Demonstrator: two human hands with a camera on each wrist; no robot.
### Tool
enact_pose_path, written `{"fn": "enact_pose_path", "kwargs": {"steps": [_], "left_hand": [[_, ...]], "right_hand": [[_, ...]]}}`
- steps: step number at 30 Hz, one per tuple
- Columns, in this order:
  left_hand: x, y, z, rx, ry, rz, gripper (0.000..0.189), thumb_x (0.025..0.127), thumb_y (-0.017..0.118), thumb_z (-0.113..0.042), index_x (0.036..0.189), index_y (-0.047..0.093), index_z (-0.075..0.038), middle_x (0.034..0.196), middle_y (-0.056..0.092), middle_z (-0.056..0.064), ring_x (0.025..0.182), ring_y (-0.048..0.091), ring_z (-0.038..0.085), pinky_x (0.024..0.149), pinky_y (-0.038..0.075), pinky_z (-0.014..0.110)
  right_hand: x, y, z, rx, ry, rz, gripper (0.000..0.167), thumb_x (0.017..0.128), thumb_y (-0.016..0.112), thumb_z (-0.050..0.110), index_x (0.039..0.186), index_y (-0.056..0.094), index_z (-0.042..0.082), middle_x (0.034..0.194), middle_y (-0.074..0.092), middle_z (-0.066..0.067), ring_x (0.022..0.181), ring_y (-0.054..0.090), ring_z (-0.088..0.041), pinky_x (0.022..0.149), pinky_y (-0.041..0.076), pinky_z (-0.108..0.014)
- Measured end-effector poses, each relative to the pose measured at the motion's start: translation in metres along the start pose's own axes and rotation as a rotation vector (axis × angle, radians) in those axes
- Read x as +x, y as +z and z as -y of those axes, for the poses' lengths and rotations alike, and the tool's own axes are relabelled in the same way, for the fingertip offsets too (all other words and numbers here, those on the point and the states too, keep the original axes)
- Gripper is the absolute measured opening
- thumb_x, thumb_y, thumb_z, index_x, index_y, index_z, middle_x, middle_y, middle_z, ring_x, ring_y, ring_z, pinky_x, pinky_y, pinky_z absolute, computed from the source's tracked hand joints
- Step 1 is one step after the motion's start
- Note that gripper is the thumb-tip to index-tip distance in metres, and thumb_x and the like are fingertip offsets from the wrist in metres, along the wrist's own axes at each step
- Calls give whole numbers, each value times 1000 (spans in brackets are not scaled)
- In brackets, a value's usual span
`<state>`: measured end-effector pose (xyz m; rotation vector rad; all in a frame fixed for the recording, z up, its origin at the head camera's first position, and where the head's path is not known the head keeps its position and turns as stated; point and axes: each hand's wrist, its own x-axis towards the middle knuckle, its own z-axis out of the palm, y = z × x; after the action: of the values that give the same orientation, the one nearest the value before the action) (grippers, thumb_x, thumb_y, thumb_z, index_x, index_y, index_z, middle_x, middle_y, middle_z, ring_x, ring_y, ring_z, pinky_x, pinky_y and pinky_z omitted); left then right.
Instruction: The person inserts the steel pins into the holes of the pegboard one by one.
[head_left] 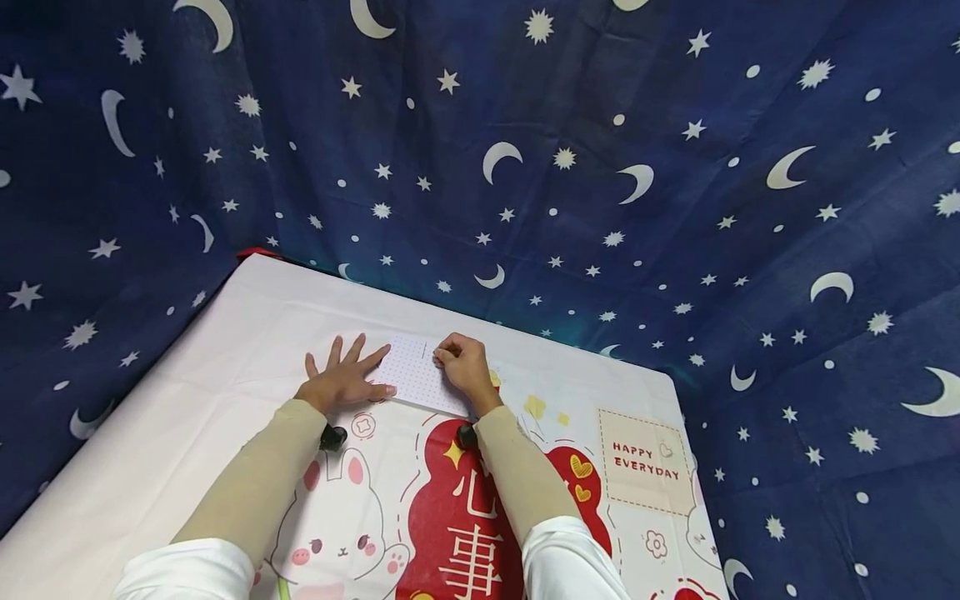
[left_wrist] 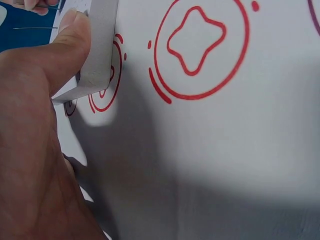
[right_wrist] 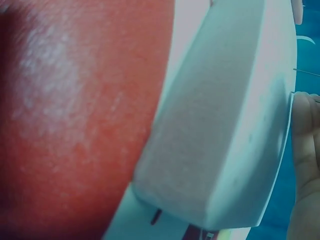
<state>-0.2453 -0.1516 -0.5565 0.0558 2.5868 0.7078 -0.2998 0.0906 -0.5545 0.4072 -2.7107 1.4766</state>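
A white block-like board (head_left: pixel 420 382) with a grid of small dots lies near the table's far side. My left hand (head_left: pixel 345 382) has its fingers spread at the board's left edge, the thumb (left_wrist: pixel 75 30) resting over its near corner. One thin metal pin (left_wrist: pixel 35 28) stands up from the board, a fine dark line in the head view. To its right, my right hand (head_left: pixel 463 367) pinches another thin pin (left_wrist: pixel 52 8) between thumb and fingertips, close over the board. The right wrist view shows those fingers (right_wrist: pixel 305 145) at the board's far face.
A white tablecloth (head_left: pixel 247 367) printed with a rabbit, red shapes and lettering covers the table. Dark blue curtains (head_left: pixel 450 208) with moons and stars hang behind the table and along both sides. Small black wrist devices (head_left: pixel 333 437) sit beneath the wrists.
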Motion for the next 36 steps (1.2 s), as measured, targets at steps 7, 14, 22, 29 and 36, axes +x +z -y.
{"fn": "enact_pose_path", "kwargs": {"steps": [7,14,22,29,36], "left_hand": [[3,1,1,-9,14,-9,108,82,57,-84,167,17,-32,177,-8,17,158,-22,52,112,-23,82],[-4,-4,-6,3,6,5,102,87,59,-76,168,16,-31,176,-9,17,158,-21,52,113,-21,82],[-6,0,-5,-14,2,7,103,84,59,-78,167,18,-33,177,-8,16,159,-21,51,114,-22,81],[-8,-2,-6,-4,7,-1,105,82,59,-81,167,20,-33,176,-6,18,158,-19,54,112,-20,84],[-7,-2,-5,7,6,-1,103,85,59,-77,167,18,-31,176,-7,19,158,-19,54,112,-20,83]], "right_hand": [[-1,1,1,-84,15,6,10,97,71,5,88,75,7,84,76,-10,76,60,-14,81,56,-27],[-1,0,3,-159,15,41,9,96,71,7,89,76,9,87,74,-8,79,58,-16,80,54,-29],[-4,2,5,-226,30,35,9,95,72,12,87,78,12,85,75,-3,81,59,-15,82,55,-28],[-4,5,5,-231,26,18,9,93,73,12,85,78,13,83,74,-2,81,59,-15,81,55,-27],[-2,4,6,-192,62,22,8,93,74,10,87,78,11,85,75,-5,81,59,-16,81,54,-29]]}}
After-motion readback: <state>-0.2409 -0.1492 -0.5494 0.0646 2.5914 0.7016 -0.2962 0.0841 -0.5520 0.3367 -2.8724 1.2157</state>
